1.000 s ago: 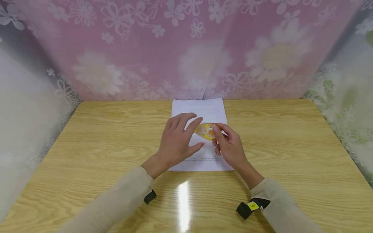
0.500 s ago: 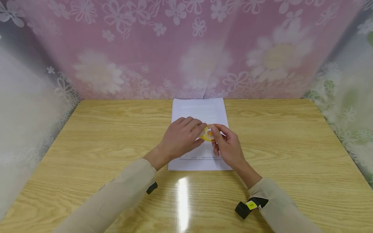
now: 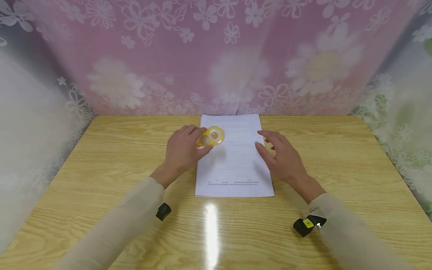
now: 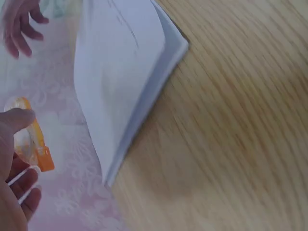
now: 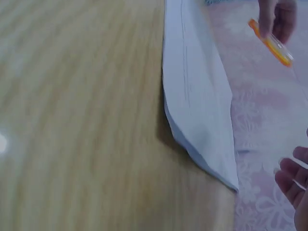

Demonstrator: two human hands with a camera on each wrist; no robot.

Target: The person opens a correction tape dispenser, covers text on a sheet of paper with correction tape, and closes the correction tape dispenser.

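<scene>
A yellow-orange correction tape (image 3: 216, 135) with a see-through case is pinched between the thumb and fingers of my left hand (image 3: 183, 148). It is raised over the left side of a stack of printed paper (image 3: 236, 165). The left wrist view shows the orange edge and cap end of the correction tape (image 4: 37, 137), with the thumb lying across it. My right hand (image 3: 282, 155) holds nothing. Its fingers are loosely bent and spread from the thumb, above the right edge of the paper stack. In the right wrist view only part of that hand (image 5: 296, 178) shows.
The paper stack lies on a wood-grain table (image 3: 128, 161), reaching close to its back edge. Behind the table hangs a pink flowered curtain (image 3: 236, 60), with pale flowered cloth at both sides. A bright light reflection (image 3: 212, 232) falls on the table's front part.
Both hands were at the correction tape together. My right hand has let go and drawn away to the right, while my left hand has carried the tape left and slightly farther back.
</scene>
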